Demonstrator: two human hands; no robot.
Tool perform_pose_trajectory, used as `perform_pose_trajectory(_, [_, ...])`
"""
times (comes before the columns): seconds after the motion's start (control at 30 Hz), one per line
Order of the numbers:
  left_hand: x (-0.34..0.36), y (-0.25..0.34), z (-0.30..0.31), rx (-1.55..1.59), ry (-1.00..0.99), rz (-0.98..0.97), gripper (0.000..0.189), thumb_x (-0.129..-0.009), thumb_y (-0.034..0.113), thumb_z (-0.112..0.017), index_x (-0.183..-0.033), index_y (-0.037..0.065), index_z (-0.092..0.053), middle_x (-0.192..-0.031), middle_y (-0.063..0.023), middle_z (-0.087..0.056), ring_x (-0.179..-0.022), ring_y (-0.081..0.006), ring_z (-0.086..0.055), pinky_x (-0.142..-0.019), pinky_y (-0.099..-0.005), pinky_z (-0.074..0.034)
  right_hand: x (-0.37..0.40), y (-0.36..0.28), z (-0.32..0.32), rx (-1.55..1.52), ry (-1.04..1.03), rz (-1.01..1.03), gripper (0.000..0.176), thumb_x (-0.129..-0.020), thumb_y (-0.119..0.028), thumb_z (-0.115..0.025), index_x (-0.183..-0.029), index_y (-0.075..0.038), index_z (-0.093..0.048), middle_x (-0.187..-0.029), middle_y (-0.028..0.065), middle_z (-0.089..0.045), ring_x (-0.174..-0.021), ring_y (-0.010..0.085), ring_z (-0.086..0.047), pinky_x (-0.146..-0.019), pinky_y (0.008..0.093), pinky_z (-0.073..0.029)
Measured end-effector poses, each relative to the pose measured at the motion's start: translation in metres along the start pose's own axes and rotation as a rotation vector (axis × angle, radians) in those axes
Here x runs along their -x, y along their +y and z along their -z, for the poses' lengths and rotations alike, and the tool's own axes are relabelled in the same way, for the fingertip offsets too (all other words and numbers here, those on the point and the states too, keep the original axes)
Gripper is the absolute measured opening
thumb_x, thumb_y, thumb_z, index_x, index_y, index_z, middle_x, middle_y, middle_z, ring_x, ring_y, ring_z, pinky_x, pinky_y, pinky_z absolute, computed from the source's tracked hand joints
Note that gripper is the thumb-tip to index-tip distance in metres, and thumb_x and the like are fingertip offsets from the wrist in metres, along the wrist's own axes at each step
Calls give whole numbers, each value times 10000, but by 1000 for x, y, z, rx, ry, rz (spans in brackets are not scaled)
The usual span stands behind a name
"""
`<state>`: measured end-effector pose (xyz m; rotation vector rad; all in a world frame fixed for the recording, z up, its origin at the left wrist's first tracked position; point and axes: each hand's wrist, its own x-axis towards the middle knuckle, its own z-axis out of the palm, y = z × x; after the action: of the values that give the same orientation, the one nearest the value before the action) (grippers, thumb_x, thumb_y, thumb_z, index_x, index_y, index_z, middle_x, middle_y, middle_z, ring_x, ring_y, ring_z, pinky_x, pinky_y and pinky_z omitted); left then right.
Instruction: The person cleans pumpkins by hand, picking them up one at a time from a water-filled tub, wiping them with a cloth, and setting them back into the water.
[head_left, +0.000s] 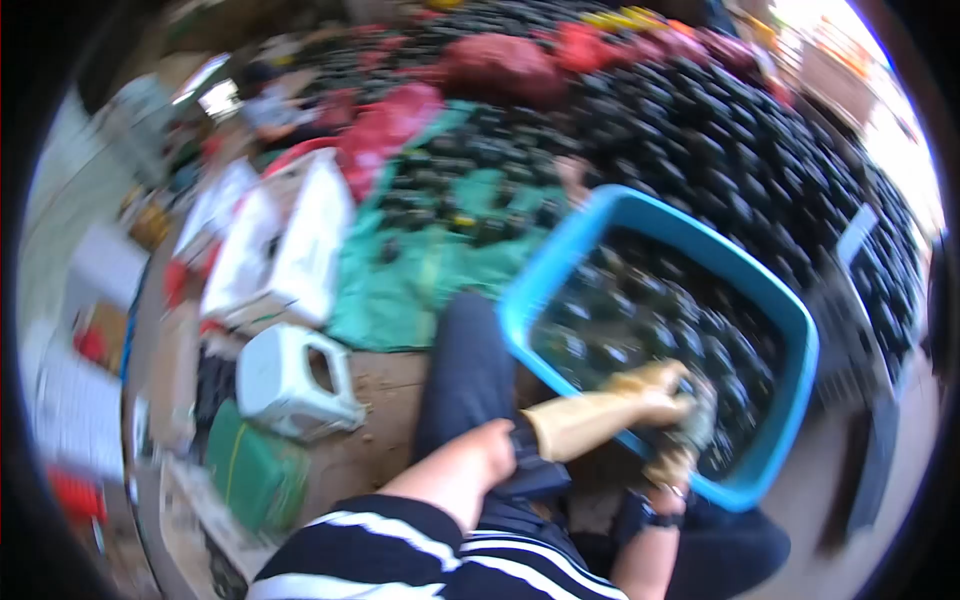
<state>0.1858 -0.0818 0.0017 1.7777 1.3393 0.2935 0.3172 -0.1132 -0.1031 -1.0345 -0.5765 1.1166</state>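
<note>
A blue tub point(566, 238) holds water and many dark, shiny round items point(640, 300). Over its near edge, my left hand point(655, 392), in a long yellowish glove, is closed and meets my right hand. My right hand point(690, 425), in a greyish, soiled glove, is closed beside it. Both hands are close together above the dark items at the tub's near side. Blur and the gloves hide what, if anything, lies between the fingers.
A big heap of dark round items point(720, 160) rises behind the tub. More lie on a green sheet point(390, 290). At left are a pale stool point(290, 385), white boxes point(310, 235) and a person point(270, 110). A grey crate point(845, 320) stands right.
</note>
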Motion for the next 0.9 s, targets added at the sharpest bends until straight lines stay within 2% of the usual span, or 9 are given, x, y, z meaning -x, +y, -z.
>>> perform_pose_trajectory(0.1, [26, -11, 36, 672, -290, 40, 541, -895, 435, -692, -1331, 126, -606, -1214, -162, -669, -1155, -308, -647, -885, -411, -568, -39, 24, 52, 452, -455, 41, 312, -979, -215, -542, -1242, -69, -621, -1219, 95, -649, -1127, 233, -618, -1014, 354, -480])
perform_pose_trajectory(0.17, [29, -36, 50, 1110, -179, -253, 444, -935, 332, -700, -1306, 106, -610, -1150, -123, -664, -1062, -288, -658, -756, -393, -593, -5, -19, 7, 1757, -333, 694, 351, -903, -272, -565, -1204, -105, -639, -1187, 106, -652, -1109, 285, -614, -1035, 402, -451])
perform_pose_trajectory(0.33, [102, -130, 238, 1469, 672, -369, 425, -974, 453, -635, -1050, 36, -665, -862, -140, -695, -656, -244, -686, -496, -327, -569, 19, -45, -19, 1851, -376, 609, 334, -883, -258, -574, -1184, -129, -643, -1183, 107, -646, -1181, 301, -576, -1109, 419, -398])
perform_pose_trajectory(0.5, [223, -314, 454, 1314, 1791, -494, 804, -945, 589, -645, -1451, 19, -391, -1309, -227, -564, -1114, -426, -589, -973, -606, -546, 25, -43, -21, 1689, -331, 992, 218, -866, -263, -622, -1037, -152, -700, -1114, 54, -691, -1151, 272, -606, -1096, 425, -429])
perform_pose_trajectory(0.57, [209, -430, 505, 1903, 1015, -398, 859, -924, 535, -707, -1482, -15, -353, -1354, -247, -566, -1099, -433, -625, -939, -580, -569, 28, -58, -29, 1584, -302, 697, 136, -899, -208, -592, -923, -165, -719, -959, 35, -694, -1000, 240, -635, -906, 390, -492])
perform_pose_trajectory(0.63, [140, -213, 393, 1137, 1053, -140, 618, -972, 448, -675, -1364, -11, -541, -1142, -159, -697, -902, -269, -708, -776, -389, -620, 5, -23, 13, 1832, -80, 988, 159, -924, -257, -562, -913, -181, -701, -976, 35, -687, -978, 230, -631, -841, 385, -476])
perform_pose_trajectory(0.67, [92, -188, 355, 996, 830, -168, 566, -994, 434, -637, -1366, 16, -553, -1146, -161, -698, -899, -260, -705, -767, -374, -615, 10, -28, 11, 1448, -72, 423, 207, -946, -298, -534, -995, -179, -696, -1054, 62, -684, -1038, 239, -620, -906, 396, -464])
perform_pose_trajectory(0.73, [26, -137, 280, 751, 537, -191, 482, -1013, 399, -609, -1340, 45, -587, -1124, -142, -698, -876, -220, -688, -731, -346, -601, 13, -32, 5, 1978, -26, 189, 313, -1007, -351, -466, -1145, -150, -661, -1160, 102, -664, -1112, 286, -591, -1003, 420, -430])
perform_pose_trajectory(0.9, [-112, -53, 82, -133, 135, -83, 473, -907, 351, -716, -1307, 110, -640, -1122, -149, -706, -959, -211, -683, -820, -370, -571, 20, -8, 45, 1597, 285, 619, 108, -997, -197, -479, -1012, -137, -567, -951, 63, -591, -948, 193, -576, -823, 331, -498])
